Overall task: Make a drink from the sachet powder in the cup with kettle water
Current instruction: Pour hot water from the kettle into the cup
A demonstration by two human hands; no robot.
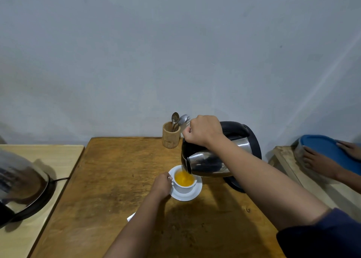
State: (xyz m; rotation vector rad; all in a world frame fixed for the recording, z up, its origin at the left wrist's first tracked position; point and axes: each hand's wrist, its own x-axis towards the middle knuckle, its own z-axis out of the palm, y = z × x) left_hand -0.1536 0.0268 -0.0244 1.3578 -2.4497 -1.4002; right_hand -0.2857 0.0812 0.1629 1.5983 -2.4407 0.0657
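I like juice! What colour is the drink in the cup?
Orange-yellow drink, seen in the head view.

The cup (184, 185) and the saucer (192, 196) beneath it are seen in plain white, and the liquid (184, 177) inside is a bright orange-yellow. The kettle (218, 156) is finished in shiny silver metal with black trim. The tabletop (117, 179) is coloured a warm, mottled brown. A light tan cutlery holder (171, 137) is seen at the far edge, with silver spoons (178, 119). At the right, a blue lid (328, 150) is shown. The wall (175, 53) is painted pale grey.
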